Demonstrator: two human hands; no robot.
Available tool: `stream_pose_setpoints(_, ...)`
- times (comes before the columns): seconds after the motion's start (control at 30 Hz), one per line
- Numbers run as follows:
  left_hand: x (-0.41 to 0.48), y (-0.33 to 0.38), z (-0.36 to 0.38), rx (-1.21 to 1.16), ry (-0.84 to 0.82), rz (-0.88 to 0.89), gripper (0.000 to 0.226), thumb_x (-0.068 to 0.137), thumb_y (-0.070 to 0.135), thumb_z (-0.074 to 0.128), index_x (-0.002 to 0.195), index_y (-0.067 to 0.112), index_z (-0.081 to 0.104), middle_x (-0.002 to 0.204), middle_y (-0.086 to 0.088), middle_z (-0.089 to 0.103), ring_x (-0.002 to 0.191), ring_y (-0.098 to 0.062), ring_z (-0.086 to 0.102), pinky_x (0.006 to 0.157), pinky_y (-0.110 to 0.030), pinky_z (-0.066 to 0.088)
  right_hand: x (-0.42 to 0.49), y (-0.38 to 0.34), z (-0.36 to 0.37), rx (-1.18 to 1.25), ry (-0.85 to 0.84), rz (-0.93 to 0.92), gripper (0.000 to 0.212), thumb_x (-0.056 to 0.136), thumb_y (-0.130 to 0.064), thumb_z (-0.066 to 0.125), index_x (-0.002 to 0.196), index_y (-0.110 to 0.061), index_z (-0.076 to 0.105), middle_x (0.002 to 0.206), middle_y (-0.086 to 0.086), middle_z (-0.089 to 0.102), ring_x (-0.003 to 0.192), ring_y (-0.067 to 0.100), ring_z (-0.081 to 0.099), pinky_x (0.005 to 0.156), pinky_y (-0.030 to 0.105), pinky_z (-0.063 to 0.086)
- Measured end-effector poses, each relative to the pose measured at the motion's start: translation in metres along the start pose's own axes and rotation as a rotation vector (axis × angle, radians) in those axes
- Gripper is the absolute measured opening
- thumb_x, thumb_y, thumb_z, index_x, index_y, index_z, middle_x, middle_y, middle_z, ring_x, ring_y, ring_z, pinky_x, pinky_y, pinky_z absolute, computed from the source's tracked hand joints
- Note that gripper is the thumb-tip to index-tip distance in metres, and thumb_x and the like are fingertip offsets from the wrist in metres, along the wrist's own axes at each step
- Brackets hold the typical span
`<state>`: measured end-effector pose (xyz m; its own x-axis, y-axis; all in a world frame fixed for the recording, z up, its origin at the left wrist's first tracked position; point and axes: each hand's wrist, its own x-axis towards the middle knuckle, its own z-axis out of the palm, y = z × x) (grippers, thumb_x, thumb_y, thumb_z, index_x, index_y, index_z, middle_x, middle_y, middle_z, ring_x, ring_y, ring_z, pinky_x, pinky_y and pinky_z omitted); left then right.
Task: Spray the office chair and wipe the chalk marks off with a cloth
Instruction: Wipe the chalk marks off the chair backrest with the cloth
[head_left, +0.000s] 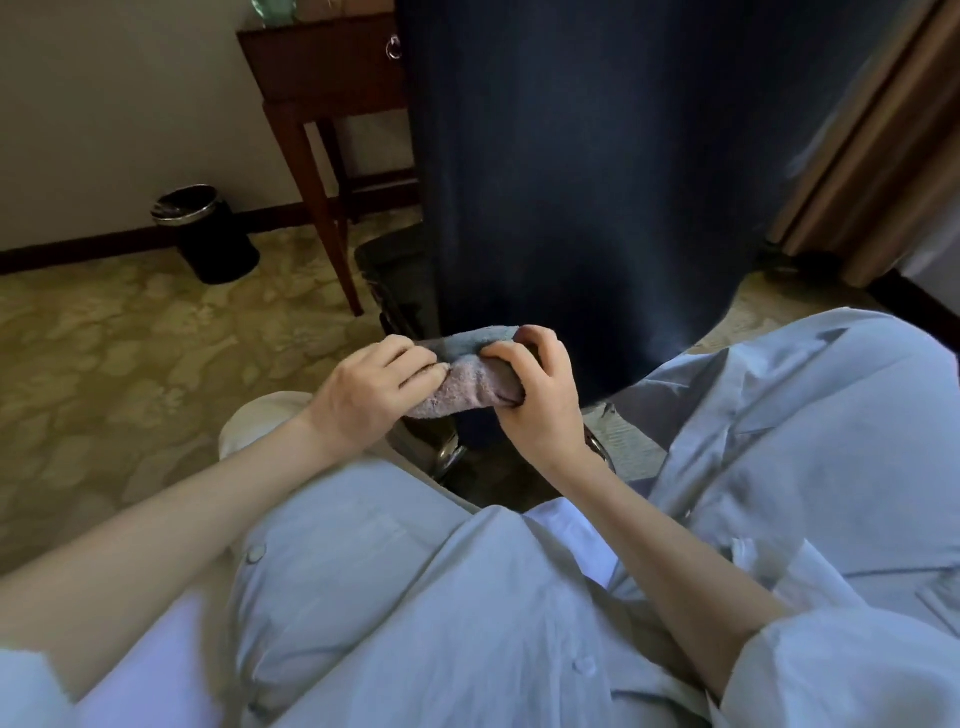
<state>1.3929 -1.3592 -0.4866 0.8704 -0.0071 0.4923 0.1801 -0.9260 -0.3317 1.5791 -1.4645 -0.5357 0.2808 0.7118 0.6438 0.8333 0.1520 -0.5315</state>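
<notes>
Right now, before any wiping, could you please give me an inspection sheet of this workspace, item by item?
Surface: patterned carpet underfoot.
Job's things: dark blue office chair, back upright, no chalk marks clearly visible; cloth bunched up in front of it; spray bottle not seen.
Clutter: black bin by the wall.
Grippers: left hand and right hand both grip the cloth.
Cables: nothing seen.
Surroundings: wooden table left of the chair; curtain on the right.

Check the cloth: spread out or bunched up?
Bunched up: the cloth is wadded into a roll, gripped by left hand and right hand.
</notes>
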Motion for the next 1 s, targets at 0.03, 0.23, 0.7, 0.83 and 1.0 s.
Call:
stream_pose_setpoints(0.03,-0.003,0.0,0.006,-0.02,-0.024,0.008,0.019,0.089,-0.005,0.056,0.101,0.002,0.069,0.094,-0.012,0.066,0.082,-0.028,0.061,0.062,-0.032,0.051,-0.005,0.004,0.003,-0.011,-0.027,0.0,0.042,0.073,-0.004,0.075,0.112,-0.011,0.065,0.121,0.012,0.051,0.108,0.024,0.049,0.083,0.022,0.042)
stream_pose_setpoints(0.23,-0.017,0.018,0.062,-0.144,-0.153,0.06,0.016,0.083,-0.004,0.064,0.095,0.007,0.068,0.083,-0.004,0.061,0.068,-0.021,0.053,0.048,-0.028,0.046,-0.042,0.04,0.027,0.016,-0.187,0.195,0.05,0.061,0.011,0.069,0.105,-0.011,0.066,0.115,0.007,0.053,0.097,0.027,0.054,0.081,0.038,0.05)
stream_pose_setpoints(0.7,-0.023,0.029,0.116,-0.194,-0.602,0.262,0.032,0.05,0.007,0.086,0.071,0.018,0.064,0.067,0.003,0.056,0.053,-0.014,0.051,0.037,-0.022,0.032,-0.073,0.069,0.061,-0.111,-0.504,0.435,0.035,0.066,0.009,0.061,0.095,-0.009,0.068,0.093,0.006,0.054,0.08,0.029,0.059,0.063,0.023,0.034)
stream_pose_setpoints(0.83,-0.024,0.031,0.117,-0.172,-0.71,0.268,0.033,0.05,0.009,0.087,0.073,0.021,0.065,0.067,0.005,0.057,0.051,-0.013,0.052,0.038,-0.021,0.032,-0.074,0.068,0.063,-0.093,-0.555,0.487,0.038,0.067,0.007,0.054,0.098,-0.009,0.069,0.094,0.007,0.055,0.08,0.03,0.06,0.063,0.027,0.038)
stream_pose_setpoints(1.0,-0.02,0.034,0.11,-0.123,-0.634,0.224,0.035,0.048,0.005,0.087,0.072,0.018,0.065,0.067,0.003,0.055,0.054,-0.013,0.051,0.037,-0.02,0.028,-0.074,0.066,0.059,-0.059,-0.427,0.487,0.037,0.067,0.008,0.058,0.098,-0.008,0.071,0.095,0.004,0.057,0.081,0.024,0.06,0.065,0.02,0.036)
